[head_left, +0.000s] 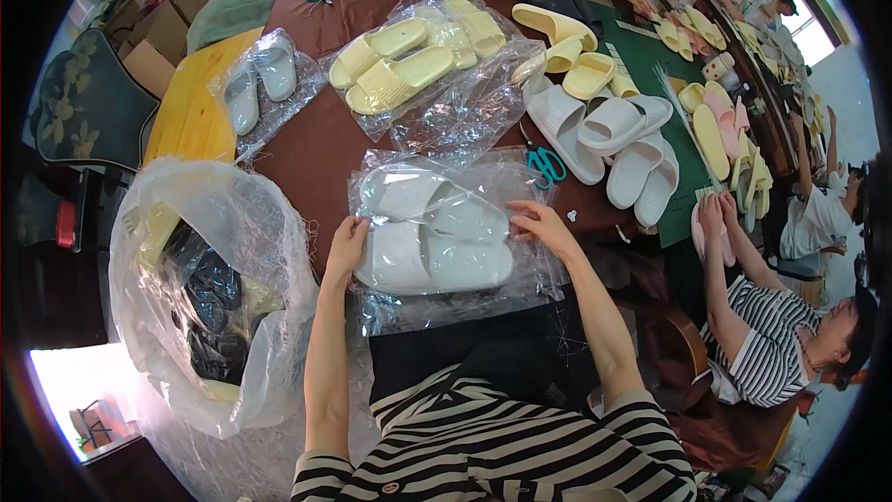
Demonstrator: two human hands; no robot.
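Observation:
A pair of pale grey slippers (437, 263) lies side by side inside a clear plastic bag (400, 314) on the near part of the table. My left hand (346, 246) grips the bag with the slippers at their left end, its fingers partly hidden. At the opposite end, my right hand (542, 226) has bent fingers closed on the plastic beside the slippers. Just beyond that hand lie teal-handled scissors (546, 167), partly under plastic. Loose grey slippers (563, 133) are heaped to the right of the scissors.
Yellow slippers (401, 82) sit on clear plastic farther back. Bagged grey slippers (242, 100) rest at the left. A large plastic sack (283, 214) with dark bagged items stands beside my left arm. A co-worker (757, 302) sits at the right; others work along the tables.

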